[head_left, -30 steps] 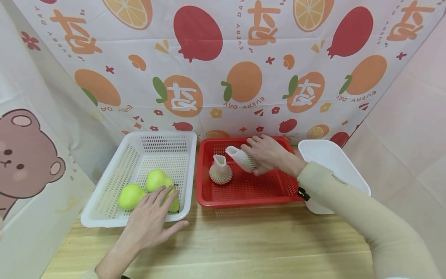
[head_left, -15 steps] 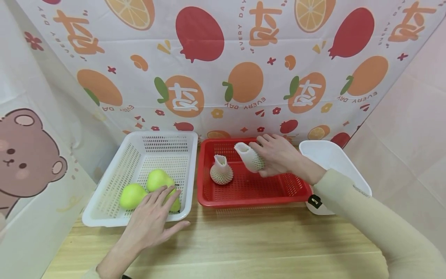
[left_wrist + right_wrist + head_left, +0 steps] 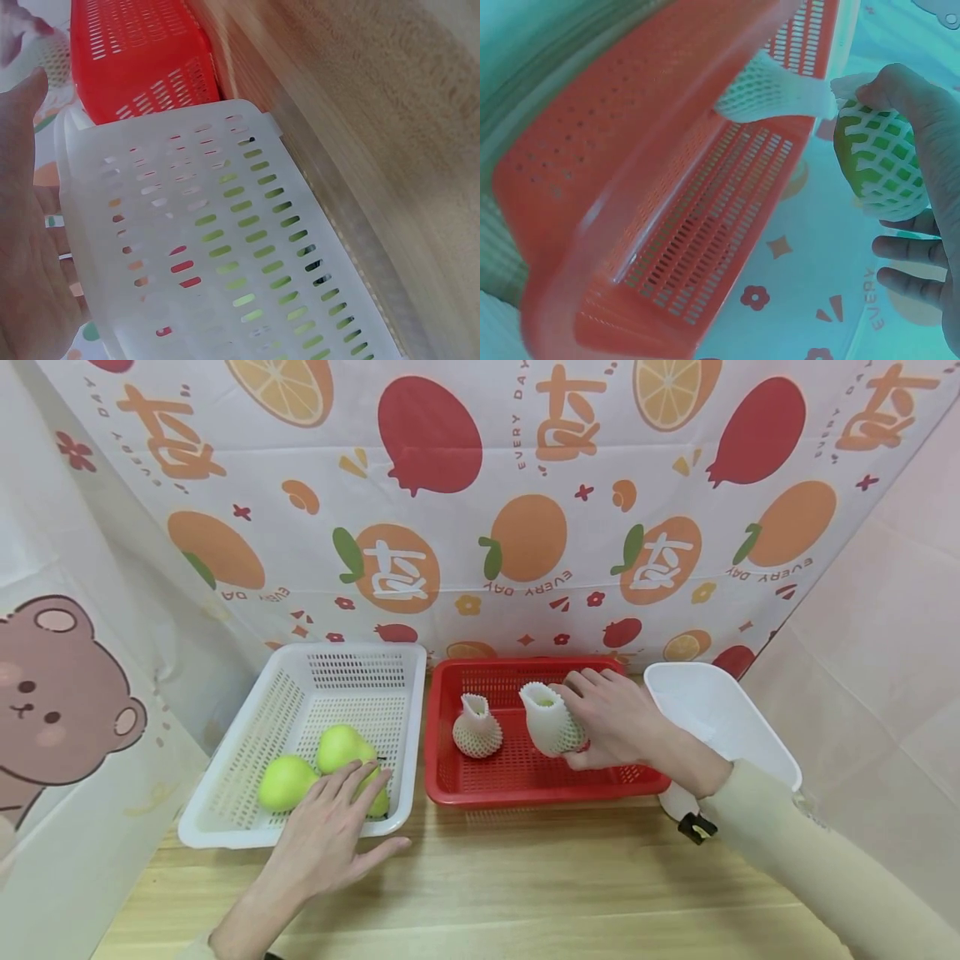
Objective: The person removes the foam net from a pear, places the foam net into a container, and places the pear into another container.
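Observation:
My right hand (image 3: 618, 718) grips a pear in a white foam net (image 3: 551, 727) over the red basket (image 3: 517, 797). Green fruit shows through the mesh of the held pear (image 3: 881, 146) in the right wrist view. A second netted fruit (image 3: 477, 732) stands inside the red basket, its sleeve's open neck upward. My left hand (image 3: 326, 831) lies with fingers stretched over the near rim of the white basket (image 3: 225, 837), fingertips over a green pear (image 3: 378, 802). Two more bare pears sit there, one nearer the left wall (image 3: 285, 783) and one behind my fingers (image 3: 341, 747).
A smooth white tub (image 3: 705, 702) stands right of the red basket, partly behind my right forearm. The baskets sit side by side on a wooden table (image 3: 525, 885). Behind them hangs a fruit-print cloth (image 3: 465, 568), and a bear-print cloth (image 3: 60, 693) hangs at the left.
My right hand has lifted the netted pear from the red basket's floor and brought it right and nearer, turning its sleeve opening more upright. My left hand stays put.

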Demonstrator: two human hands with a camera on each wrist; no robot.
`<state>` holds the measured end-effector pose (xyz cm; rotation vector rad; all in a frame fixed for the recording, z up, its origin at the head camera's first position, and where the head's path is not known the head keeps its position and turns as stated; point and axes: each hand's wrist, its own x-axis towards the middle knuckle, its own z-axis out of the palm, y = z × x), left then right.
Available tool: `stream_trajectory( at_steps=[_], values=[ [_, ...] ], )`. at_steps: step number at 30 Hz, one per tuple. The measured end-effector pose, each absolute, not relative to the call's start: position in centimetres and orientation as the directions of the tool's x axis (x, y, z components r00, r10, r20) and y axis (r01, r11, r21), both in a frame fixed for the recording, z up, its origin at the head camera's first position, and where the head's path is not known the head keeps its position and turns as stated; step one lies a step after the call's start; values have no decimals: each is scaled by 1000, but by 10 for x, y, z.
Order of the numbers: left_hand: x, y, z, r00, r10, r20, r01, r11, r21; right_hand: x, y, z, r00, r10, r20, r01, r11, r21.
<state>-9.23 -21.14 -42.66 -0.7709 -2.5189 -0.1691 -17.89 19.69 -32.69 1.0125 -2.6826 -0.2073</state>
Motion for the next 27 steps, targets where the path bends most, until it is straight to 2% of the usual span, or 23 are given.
stream_trajectory(
  at_steps=[13,27],
  values=[
    [-92,-209,-427,-710,493,503,559,829,-22,-138,201,-342,-738,-622,263,-609,781,136],
    [-88,-209,-427,-708,493,505,560,828,-23,-98,200,-371,-710,-669,220,-663,740,112]
  ],
)
